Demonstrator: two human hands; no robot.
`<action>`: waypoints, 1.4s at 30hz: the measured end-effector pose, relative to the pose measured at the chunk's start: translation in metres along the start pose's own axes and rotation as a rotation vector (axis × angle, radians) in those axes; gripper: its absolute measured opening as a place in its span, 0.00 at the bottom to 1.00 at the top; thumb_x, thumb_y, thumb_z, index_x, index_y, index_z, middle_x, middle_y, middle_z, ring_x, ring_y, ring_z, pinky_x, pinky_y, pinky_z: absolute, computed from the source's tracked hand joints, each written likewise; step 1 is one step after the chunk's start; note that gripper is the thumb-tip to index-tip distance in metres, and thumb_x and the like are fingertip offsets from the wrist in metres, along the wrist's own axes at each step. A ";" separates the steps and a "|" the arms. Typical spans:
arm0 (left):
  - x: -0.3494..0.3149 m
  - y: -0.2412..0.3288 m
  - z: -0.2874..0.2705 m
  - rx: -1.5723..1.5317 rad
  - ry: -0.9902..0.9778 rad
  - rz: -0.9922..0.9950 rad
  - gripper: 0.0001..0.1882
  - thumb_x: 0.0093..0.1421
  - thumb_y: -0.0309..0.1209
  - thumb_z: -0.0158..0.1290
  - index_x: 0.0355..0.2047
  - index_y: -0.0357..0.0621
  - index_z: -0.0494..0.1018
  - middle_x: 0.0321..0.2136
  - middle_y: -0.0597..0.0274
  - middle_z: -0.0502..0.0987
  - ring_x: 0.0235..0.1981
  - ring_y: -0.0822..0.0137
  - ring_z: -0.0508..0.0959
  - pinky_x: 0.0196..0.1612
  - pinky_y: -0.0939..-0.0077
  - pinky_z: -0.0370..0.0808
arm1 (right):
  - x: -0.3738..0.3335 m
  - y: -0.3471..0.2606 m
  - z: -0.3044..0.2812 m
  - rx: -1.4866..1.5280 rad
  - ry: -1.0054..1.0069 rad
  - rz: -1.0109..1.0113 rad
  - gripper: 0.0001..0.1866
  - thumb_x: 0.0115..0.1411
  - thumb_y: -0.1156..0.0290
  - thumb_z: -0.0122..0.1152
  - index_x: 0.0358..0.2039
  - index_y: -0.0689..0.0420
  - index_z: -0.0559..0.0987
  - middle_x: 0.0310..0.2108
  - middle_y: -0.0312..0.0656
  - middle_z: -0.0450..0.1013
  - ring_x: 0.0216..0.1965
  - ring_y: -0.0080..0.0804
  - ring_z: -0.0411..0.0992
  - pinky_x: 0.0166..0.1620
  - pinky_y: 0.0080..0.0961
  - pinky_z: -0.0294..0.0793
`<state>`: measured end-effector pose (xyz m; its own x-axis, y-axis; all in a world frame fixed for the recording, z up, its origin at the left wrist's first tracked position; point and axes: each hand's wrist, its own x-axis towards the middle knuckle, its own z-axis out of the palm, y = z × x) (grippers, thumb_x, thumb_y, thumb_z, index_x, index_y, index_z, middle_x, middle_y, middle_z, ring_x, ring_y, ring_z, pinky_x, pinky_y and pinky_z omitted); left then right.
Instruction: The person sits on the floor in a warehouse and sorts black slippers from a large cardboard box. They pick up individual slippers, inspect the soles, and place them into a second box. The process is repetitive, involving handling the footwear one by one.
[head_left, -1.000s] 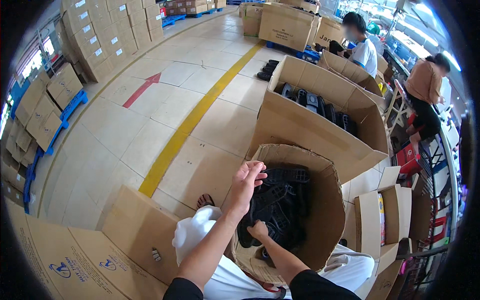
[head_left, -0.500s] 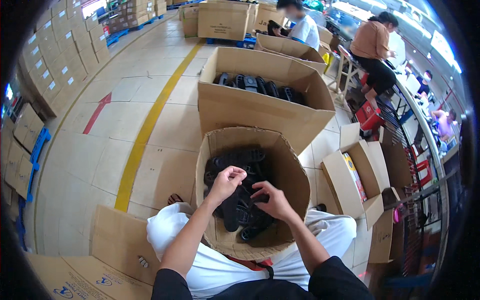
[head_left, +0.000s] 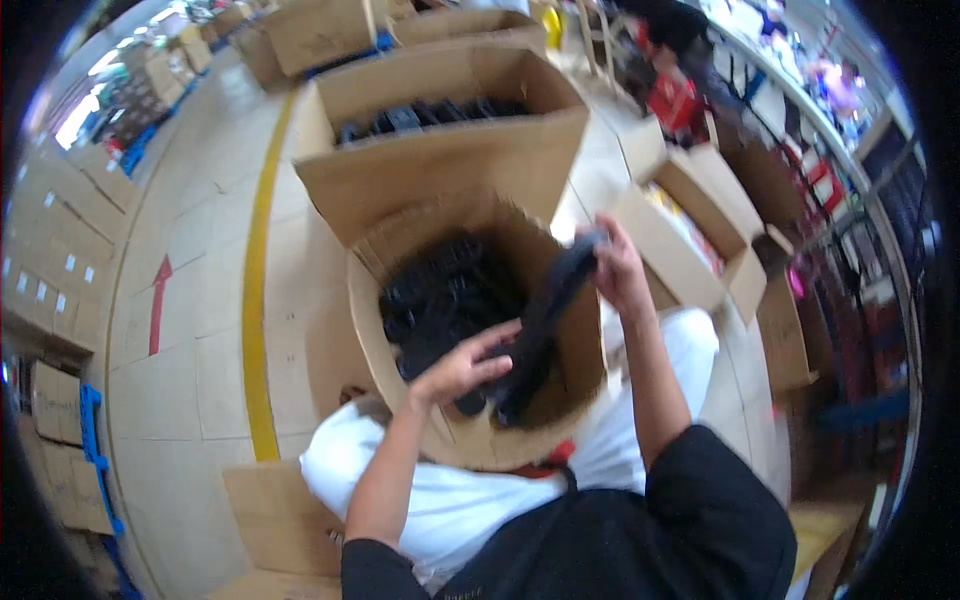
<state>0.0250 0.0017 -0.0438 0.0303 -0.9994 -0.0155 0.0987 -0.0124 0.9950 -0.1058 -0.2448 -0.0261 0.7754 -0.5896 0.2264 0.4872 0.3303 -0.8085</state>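
Note:
My right hand (head_left: 620,265) is raised at the right rim of the round-sided cardboard box (head_left: 470,452) between my legs. Its fingers are closed on the upper end of a long black piece shaped like a sandal (head_left: 558,295), blurred by motion. The piece slants down and left over the box. Beside its lower end my left hand (head_left: 465,368) is open, with thumb and fingers apart; whether it touches the piece I cannot tell. More black sandal-like pieces (head_left: 445,290) lie heaped inside the box.
Beyond my box stands a larger carton (head_left: 420,175) with similar black pieces in it. An open carton (head_left: 660,240) sits on the right, near a red container (head_left: 672,105). A yellow floor line (head_left: 257,300) runs along the left, with stacked cartons (head_left: 65,240) past it.
My right hand has taken hold of a black sandal-like piece and lifted it up and right. My left hand has opened and moved lower. The whole view has turned to the right.

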 end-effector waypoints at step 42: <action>-0.038 0.029 -0.067 -0.323 0.893 0.077 0.32 0.52 0.60 0.40 0.44 0.47 0.65 0.48 0.57 0.64 0.55 0.63 0.56 0.52 0.66 0.53 | -0.018 0.069 0.041 -0.267 0.087 0.648 0.14 0.58 0.69 0.43 0.44 0.56 0.67 0.22 0.38 0.70 0.12 0.25 0.67 0.10 0.16 0.66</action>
<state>0.0938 0.0413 -0.0209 0.7836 -0.6022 -0.1528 0.3302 0.1954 0.9235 -0.0697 -0.1818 -0.0634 0.8356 -0.3958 -0.3811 -0.1860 0.4489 -0.8740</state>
